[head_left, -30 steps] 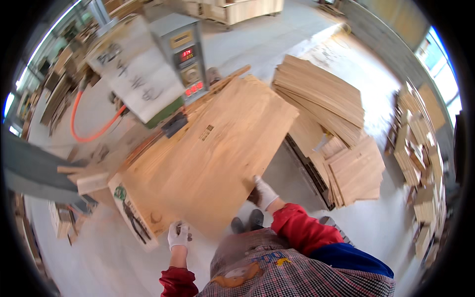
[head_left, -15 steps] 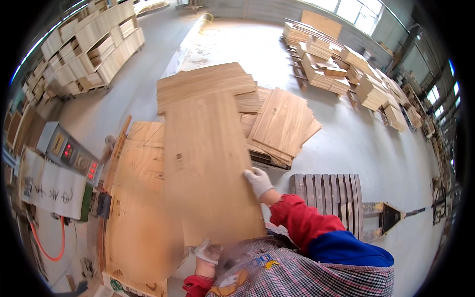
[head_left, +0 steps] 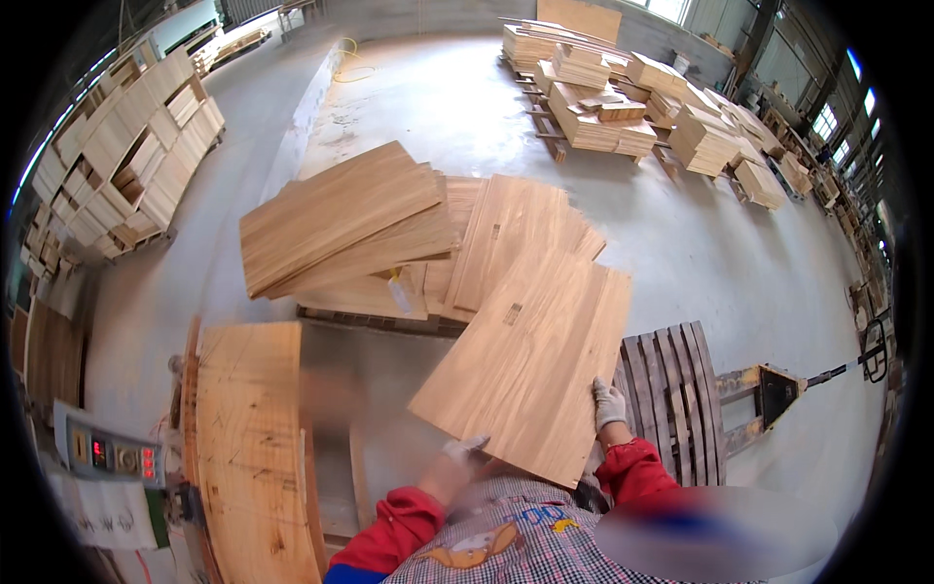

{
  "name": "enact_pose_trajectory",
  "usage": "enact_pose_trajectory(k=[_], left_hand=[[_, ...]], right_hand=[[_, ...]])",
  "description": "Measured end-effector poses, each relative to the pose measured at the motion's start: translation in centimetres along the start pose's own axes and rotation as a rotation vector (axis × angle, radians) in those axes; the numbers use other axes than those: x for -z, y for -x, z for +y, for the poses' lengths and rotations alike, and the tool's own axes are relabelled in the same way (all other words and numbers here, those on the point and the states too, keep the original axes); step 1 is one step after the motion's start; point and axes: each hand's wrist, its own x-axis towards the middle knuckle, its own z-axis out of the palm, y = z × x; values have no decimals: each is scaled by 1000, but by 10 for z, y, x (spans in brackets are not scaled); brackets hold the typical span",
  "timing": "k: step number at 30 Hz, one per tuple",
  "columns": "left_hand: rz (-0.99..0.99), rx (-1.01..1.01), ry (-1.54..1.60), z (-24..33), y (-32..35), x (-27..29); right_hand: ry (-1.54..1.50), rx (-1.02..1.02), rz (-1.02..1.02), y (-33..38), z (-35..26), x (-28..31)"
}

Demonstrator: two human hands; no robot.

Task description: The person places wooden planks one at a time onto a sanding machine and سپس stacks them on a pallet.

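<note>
A wide, flat wooden panel with a small dark mark is held tilted in front of my body. Gripping its near left corner is my gloved left hand, partly blurred, with the fingers at the edge. My gloved right hand closes round the right edge. Beyond the panel, a stack of similar panels fans out on a low pallet, partly covered by the held one. More panels lie skewed to the left of it.
A wooden worktable stands at the left, beside a control box with red digits. On the right are a slatted pallet and a pallet jack. Wood stacks stand far right; a loaded wood rack stands far left.
The held panel has swung from above the worktable to the right, its far end now over the right part of the stack. Both hands still hold it. The view has shifted too.
</note>
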Motion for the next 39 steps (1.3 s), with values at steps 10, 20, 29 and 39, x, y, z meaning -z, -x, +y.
enact_pose_trajectory(k=[10, 20, 29, 39], left_hand=[[18, 80, 371, 33, -117, -52], [324, 39, 110, 93, -212, -106], [343, 18, -164, 137, -269, -98], [353, -599, -246, 308, -171, 30]], right_hand=[[125, -130, -221, -173, 8, -59], [21, -527, -299, -182, 12, -58], [578, -258, -307, -279, 52, -90], [485, -224, -466, -268, -39, -230]])
